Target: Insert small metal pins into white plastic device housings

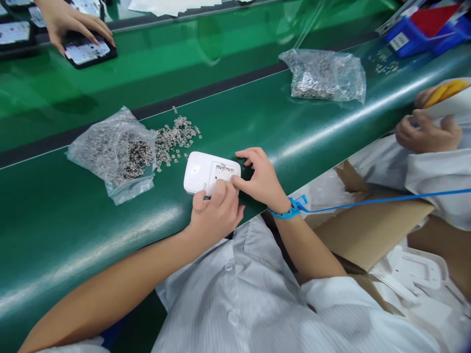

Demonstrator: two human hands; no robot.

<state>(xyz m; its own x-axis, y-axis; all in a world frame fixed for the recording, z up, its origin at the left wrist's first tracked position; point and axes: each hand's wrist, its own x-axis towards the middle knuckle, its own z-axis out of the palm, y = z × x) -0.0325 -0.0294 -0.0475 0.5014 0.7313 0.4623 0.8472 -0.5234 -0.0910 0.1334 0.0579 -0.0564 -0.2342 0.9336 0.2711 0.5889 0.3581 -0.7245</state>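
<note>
A white plastic device housing (198,171) with rounded corners lies on the green work surface, its open rectangular recess facing up. Small metal parts show inside the recess. Curled at the near edge, my left hand (219,208) presses its fingertips on the housing beside the recess. My right hand (261,181) grips the right end, thumb at the recess and bent fingers by the far corner; a blue wrist strap (289,210) circles that wrist. Left of the housing, small metal clips (176,137) spill from an open clear plastic bag (114,149). Whatever is under my fingertips is hidden.
Another bag of metal parts (327,76) lies farther right, near blue bins (414,37). Across the belt, a co-worker's hand (79,29) rests on a dark tray. Another person's hand (427,130) is at right, above a cardboard box (371,230) with white parts.
</note>
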